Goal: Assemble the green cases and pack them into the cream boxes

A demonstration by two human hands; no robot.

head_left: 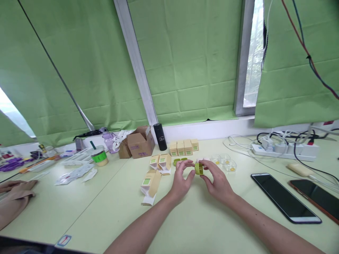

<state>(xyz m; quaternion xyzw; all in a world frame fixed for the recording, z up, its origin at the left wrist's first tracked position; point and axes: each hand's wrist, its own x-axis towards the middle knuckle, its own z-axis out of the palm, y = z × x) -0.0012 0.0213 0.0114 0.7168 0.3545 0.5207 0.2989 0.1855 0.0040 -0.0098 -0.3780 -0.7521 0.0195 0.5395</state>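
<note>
The small yellow-green case point(198, 169) looks boxy with rounded edges.

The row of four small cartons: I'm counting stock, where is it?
In the head view, the carton row stands just right of centre beyond the left hand, with the black bottle to its left and the clear containers to its right.
</note>
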